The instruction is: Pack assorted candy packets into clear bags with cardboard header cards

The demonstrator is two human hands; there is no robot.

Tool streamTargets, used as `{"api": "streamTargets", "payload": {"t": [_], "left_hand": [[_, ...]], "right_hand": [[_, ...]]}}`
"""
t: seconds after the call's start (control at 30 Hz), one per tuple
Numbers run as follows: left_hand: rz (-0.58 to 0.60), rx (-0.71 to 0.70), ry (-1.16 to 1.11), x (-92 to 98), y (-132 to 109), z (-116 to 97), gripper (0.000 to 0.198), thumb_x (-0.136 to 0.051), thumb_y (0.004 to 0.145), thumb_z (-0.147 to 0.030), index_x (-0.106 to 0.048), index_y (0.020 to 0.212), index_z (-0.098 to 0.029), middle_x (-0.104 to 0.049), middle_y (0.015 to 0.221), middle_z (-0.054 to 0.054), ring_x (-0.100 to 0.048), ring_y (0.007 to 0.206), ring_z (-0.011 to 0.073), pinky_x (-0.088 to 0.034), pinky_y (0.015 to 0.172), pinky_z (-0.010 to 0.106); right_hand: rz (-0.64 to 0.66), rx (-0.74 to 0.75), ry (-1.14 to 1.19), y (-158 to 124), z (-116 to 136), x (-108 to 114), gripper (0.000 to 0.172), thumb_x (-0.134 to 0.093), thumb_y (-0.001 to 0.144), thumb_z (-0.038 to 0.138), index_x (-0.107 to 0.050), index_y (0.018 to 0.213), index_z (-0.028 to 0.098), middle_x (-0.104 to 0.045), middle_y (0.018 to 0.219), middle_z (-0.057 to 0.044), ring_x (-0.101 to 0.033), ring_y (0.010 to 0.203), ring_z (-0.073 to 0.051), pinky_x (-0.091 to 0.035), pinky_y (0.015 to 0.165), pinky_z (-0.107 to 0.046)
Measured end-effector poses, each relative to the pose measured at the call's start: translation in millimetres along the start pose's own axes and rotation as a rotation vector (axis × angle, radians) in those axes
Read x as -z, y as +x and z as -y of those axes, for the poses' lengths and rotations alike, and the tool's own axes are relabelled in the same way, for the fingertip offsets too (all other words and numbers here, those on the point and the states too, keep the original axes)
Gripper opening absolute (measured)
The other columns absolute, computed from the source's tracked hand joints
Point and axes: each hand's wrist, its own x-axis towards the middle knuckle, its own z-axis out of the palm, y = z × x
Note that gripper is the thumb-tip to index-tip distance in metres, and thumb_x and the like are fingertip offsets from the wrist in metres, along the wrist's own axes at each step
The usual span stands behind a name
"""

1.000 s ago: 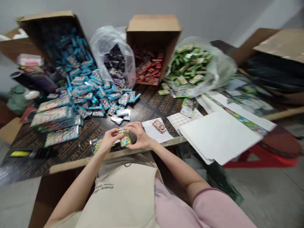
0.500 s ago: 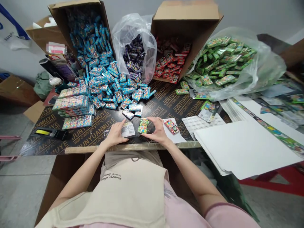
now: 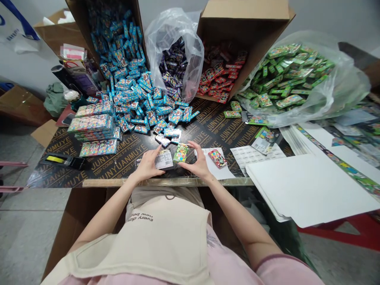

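Note:
At the front edge of the dark plywood table, my left hand (image 3: 149, 164) curves its thumb and fingers around a flat packet with a white barcode label (image 3: 164, 159). My right hand (image 3: 198, 163) grips a small green printed box (image 3: 181, 153), thumb at its lower edge and forefinger near the top. The box is beside the packet's right side. Right of my right hand, a small red box (image 3: 217, 158) rests on a white sheet (image 3: 225, 173). Just beyond my hands are a few loose small boxes, one of them white-faced (image 3: 162, 139).
Blue boxes (image 3: 148, 103) spill from a carton. Behind stand a bag of purple boxes (image 3: 173, 65), a carton (image 3: 249, 23) of red ones and a bag of green ones (image 3: 297, 75). Wrapped stacks (image 3: 95, 122) and a tape dispenser (image 3: 62, 160) are left, white cardboard sheets (image 3: 308, 186) right.
The view has shifted slightly, so the scene sits a little differently. The green box has tilted slightly between my hands. Both hands stay around the same items.

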Motion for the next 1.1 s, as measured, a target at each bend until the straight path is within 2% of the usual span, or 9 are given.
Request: {"api": "streamTargets", "payload": {"t": [0.07,0.17,0.23,0.4,0.6,0.77,0.93,1.0,1.1], "left_hand": [[-0.013,-0.015,-0.018,2.3,-0.4,-1.3,0.112,-0.079,0.060,-0.032,-0.015,0.151,-0.020,-0.055,0.124,0.012,-0.050,0.113,0.0309,-0.036,0.099,0.044],[-0.043,-0.026,-0.025,6.1,-1.5,0.2,0.113,-0.077,0.061,-0.030,-0.011,0.152,-0.019,-0.054,0.124,0.012,-0.050,0.113,0.0303,-0.037,0.099,0.044],[-0.050,-0.038,-0.025,9.3,-1.7,2.0,0.114,-0.076,0.061,-0.028,-0.008,0.152,-0.018,-0.054,0.124,0.012,-0.050,0.113,0.0297,-0.037,0.100,0.044],[0.017,-0.103,-0.015,18.1,-1.3,2.5,0.116,-0.076,0.060,-0.027,-0.006,0.152,-0.020,-0.055,0.125,0.011,-0.050,0.113,0.0294,-0.037,0.102,0.044],[0.046,-0.051,-0.051,19.6,-3.6,-2.6,0.120,-0.079,0.057,-0.029,-0.006,0.153,-0.020,-0.057,0.124,0.011,-0.052,0.114,0.0306,-0.039,0.101,0.045],[0.032,-0.049,-0.104,22.7,-3.4,-2.6,0.120,-0.079,0.058,-0.030,-0.006,0.153,-0.019,-0.057,0.125,0.011,-0.053,0.113,0.0289,-0.041,0.100,0.042],[0.008,-0.098,-0.009,34.2,0.0,2.0,0.111,-0.075,0.061,-0.026,-0.013,0.152,-0.015,-0.056,0.126,0.013,-0.051,0.113,0.0291,-0.042,0.099,0.042],[0.020,-0.117,0.016,38.8,1.3,3.5,0.109,-0.074,0.062,-0.026,-0.014,0.152,-0.016,-0.055,0.127,0.013,-0.049,0.114,0.0292,-0.042,0.099,0.042],[0.005,-0.092,-0.015,43.2,2.2,3.5,0.111,-0.074,0.063,-0.029,-0.010,0.153,-0.018,-0.055,0.126,0.011,-0.050,0.113,0.0282,-0.042,0.100,0.043]], "right_hand": [[0.005,0.079,-0.150,-0.1,2.5,5.1,0.076,-0.074,0.067,0.053,-0.045,0.132,0.024,-0.059,0.123,-0.011,-0.054,0.114,-0.032,-0.031,0.103,-0.050],[0.131,0.200,-0.249,0.5,5.4,12.8,0.078,-0.075,0.066,0.056,-0.046,0.132,0.026,-0.062,0.120,-0.009,-0.055,0.112,-0.032,-0.024,0.106,-0.051],[0.198,0.248,-0.262,1.4,6.9,15.9,0.081,-0.075,0.066,0.057,-0.043,0.134,0.027,-0.062,0.120,-0.008,-0.055,0.111,-0.031,-0.020,0.107,-0.051],[0.282,0.266,-0.273,5.6,11.9,18.3,0.082,-0.072,0.067,0.058,-0.042,0.137,0.028,-0.062,0.120,-0.008,-0.054,0.112,-0.030,-0.015,0.110,-0.053],[0.373,0.342,-0.209,15.1,18.5,24.0,0.080,-0.070,0.066,0.057,-0.044,0.135,0.027,-0.062,0.117,-0.008,-0.055,0.111,-0.029,-0.016,0.111,-0.053],[0.386,0.326,-0.196,18.7,21.6,27.2,0.077,-0.073,0.063,0.057,-0.049,0.129,0.025,-0.063,0.112,-0.009,-0.057,0.107,-0.029,-0.014,0.111,-0.055],[0.562,0.333,-0.029,10.9,24.3,21.4,0.085,-0.074,0.061,0.054,-0.044,0.134,0.024,-0.063,0.115,-0.008,-0.057,0.109,-0.028,-0.015,0.112,-0.054],[0.552,0.301,0.000,9.7,24.5,21.3,0.084,-0.074,0.061,0.054,-0.045,0.134,0.024,-0.062,0.117,-0.009,-0.057,0.112,-0.028,-0.014,0.113,-0.054],[0.469,0.227,0.038,13.4,24.4,27.1,0.085,-0.074,0.062,0.054,-0.043,0.135,0.023,-0.059,0.123,-0.010,-0.056,0.115,-0.028,-0.014,0.113,-0.052]]}}
